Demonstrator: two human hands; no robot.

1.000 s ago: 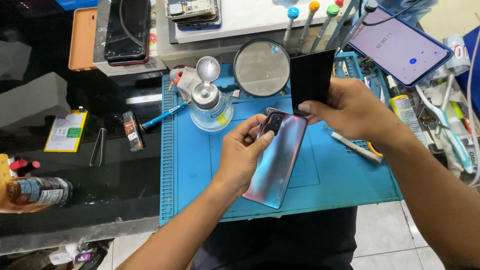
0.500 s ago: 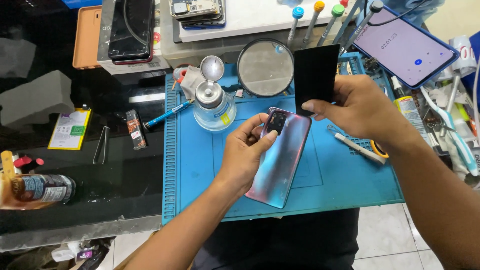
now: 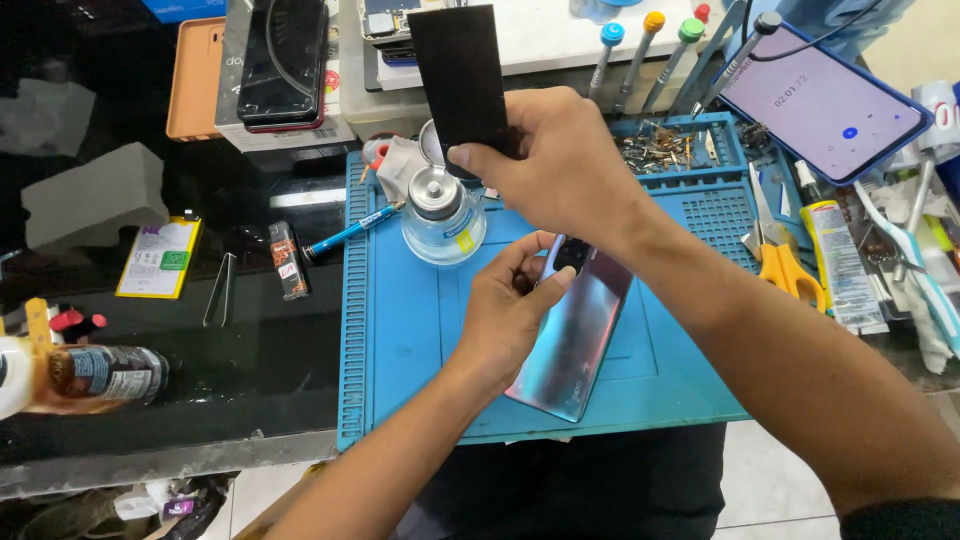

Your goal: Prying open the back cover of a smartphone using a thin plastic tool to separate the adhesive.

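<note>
My left hand (image 3: pixel 512 312) grips the top end of a shiny blue-purple phone back cover (image 3: pixel 577 338) that lies face up on the blue work mat (image 3: pixel 400 330). My fingers sit by its camera cut-out. My right hand (image 3: pixel 560 165) is raised over the mat and pinches a flat black rectangular sheet (image 3: pixel 460 75) by its lower edge. It holds the sheet upright above a clear glass liquid dispenser bottle (image 3: pixel 443 215) with a metal top.
Yellow-handled scissors (image 3: pixel 782 262) and a lit phone (image 3: pixel 822 105) lie at the right. Screwdrivers (image 3: pixel 648 50) stand behind the mat. A blue pen (image 3: pixel 345 237), tweezers (image 3: pixel 220 290), a battery (image 3: pixel 160 258) and a brown bottle (image 3: pixel 95 375) rest on the dark table at left.
My right hand has carried the black sheet leftward and up, from the mat's right side to above the dispenser bottle. The left hand stays on the back cover.
</note>
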